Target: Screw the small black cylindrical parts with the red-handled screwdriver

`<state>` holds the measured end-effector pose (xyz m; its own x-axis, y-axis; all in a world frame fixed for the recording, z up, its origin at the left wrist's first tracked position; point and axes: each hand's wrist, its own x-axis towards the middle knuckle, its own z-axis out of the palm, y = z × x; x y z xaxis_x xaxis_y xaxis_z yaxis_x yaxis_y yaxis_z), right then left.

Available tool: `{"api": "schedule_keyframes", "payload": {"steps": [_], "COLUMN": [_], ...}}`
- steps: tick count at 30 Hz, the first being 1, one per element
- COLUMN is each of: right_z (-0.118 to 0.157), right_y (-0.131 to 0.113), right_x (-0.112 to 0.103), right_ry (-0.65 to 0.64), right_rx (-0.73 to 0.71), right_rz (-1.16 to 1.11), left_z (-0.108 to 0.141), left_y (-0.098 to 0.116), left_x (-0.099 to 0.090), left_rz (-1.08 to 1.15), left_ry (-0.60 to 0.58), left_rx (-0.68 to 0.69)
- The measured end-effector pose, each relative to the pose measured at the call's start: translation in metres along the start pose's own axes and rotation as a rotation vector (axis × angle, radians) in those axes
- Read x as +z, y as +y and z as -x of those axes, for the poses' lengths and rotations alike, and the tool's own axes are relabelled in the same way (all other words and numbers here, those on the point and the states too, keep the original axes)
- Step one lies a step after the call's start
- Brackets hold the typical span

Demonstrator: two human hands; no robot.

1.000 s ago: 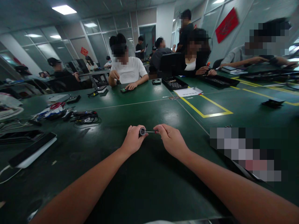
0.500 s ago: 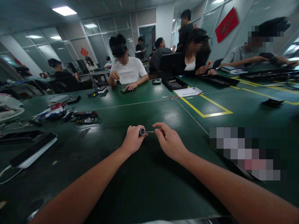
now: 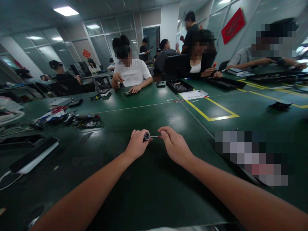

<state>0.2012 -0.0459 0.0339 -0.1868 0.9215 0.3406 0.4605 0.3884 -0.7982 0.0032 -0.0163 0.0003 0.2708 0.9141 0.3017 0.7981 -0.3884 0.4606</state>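
Before me, just above the green table (image 3: 125,199), my left hand (image 3: 136,144) is closed around a dark cylindrical part (image 3: 146,136) with a round, ringed open end facing me. Its kind cannot be made out. My right hand (image 3: 175,142) is closed on the red handle of a small screwdriver (image 3: 156,137). The thin metal shaft runs left to the side of the cylinder. Fingers of the left hand hide the tip and most of the cylinder's body; the right hand covers most of the handle.
Cables and tools (image 3: 89,121) lie at left, near a black-and-white power strip (image 3: 35,155). A blurred-out item (image 3: 250,157) lies at right. Farther off are yellow tape (image 3: 223,118), a white paper (image 3: 192,95) and black trays (image 3: 179,86). Several people sit across the table.
My right hand has shifted very slightly right, and a little more of the screwdriver's red handle shows. The left hand holds the cylinder in the same place.
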Motion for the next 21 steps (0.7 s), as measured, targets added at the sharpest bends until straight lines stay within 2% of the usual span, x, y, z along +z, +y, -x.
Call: {"api": "schedule_keyframes", "payload": {"steps": [4,9,11,14,16,18,21], "right_z": [0.001,-0.006,-0.012,-0.019,-0.021,-0.022,-0.019], "right_y": [0.003,0.011,0.015,0.021,0.024,0.025,0.024], "right_x": [0.003,0.008,0.01,0.01,0.009,0.008,0.008], "right_ry": [0.012,0.123,0.171,0.187,0.202,0.238,0.255], "right_rx": [0.036,0.088,0.161,0.363,0.433,0.396,0.264], "right_rz": [-0.085,-0.314,-0.462,-0.781,-0.883,-0.858,-0.722], "left_z": [-0.001,0.0,0.002,0.003,0.004,0.003,0.003], "left_y": [-0.001,0.002,0.004,0.004,0.002,0.0,-0.001], "left_x": [0.0,-0.001,-0.003,-0.005,-0.006,-0.006,-0.004], "left_rz": [0.045,0.044,0.04,0.023,0.014,0.018,0.023], "left_ry": [0.038,0.029,0.03,0.078,0.09,0.077,0.062], "left_rx": [-0.02,-0.031,0.013,0.085,0.092,0.076,0.054]}}
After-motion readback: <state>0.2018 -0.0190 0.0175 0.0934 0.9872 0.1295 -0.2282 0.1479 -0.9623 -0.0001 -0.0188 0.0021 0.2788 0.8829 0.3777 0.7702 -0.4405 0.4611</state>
